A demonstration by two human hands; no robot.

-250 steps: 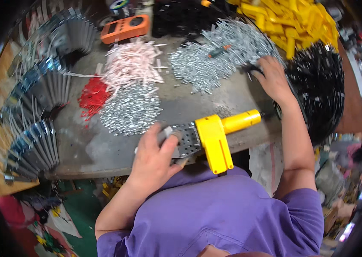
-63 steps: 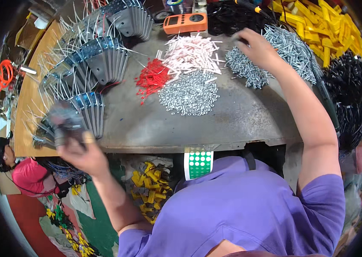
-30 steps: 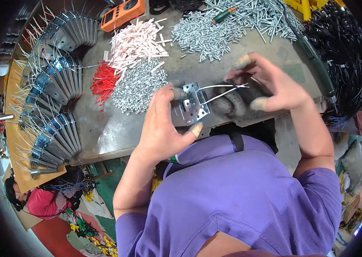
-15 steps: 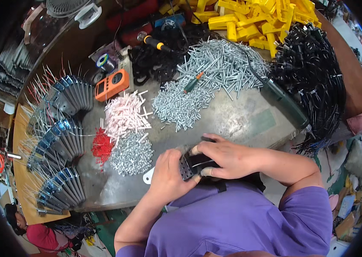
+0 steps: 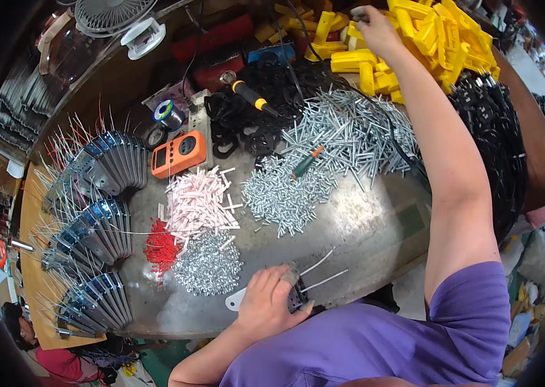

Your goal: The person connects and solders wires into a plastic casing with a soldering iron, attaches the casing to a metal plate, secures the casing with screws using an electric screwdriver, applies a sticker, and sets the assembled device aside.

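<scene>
My left hand point(image 5: 268, 300) is closed around a dark perforated metal piece point(image 5: 295, 298) at the table's near edge. Two pale wires point(image 5: 324, 278) stick out of it to the right, and a light flat tab with a hole point(image 5: 236, 300) shows on the hand's other side. My palm and fingers hide much of the piece. My right arm stretches far forward, and my right hand point(image 5: 373, 29) is over the pile of yellow plastic parts point(image 5: 440, 39). Its fingers are bent but apart from the thumb, and I see nothing between them.
Silver screws point(image 5: 291, 200), longer metal pins point(image 5: 356, 135), pink-white tubes point(image 5: 198, 203), red bits point(image 5: 160, 248) and small metal pieces point(image 5: 208, 264) lie in heaps. An orange meter point(image 5: 179, 155) and screwdriver point(image 5: 308, 162) lie among them. Wired metal parts point(image 5: 92, 235) stand left; black cables point(image 5: 498, 142) lie right.
My right hand has left the metal piece and reached forward to the yellow parts. My left hand still holds the piece, whose two wires now show. The view has shifted slightly.
</scene>
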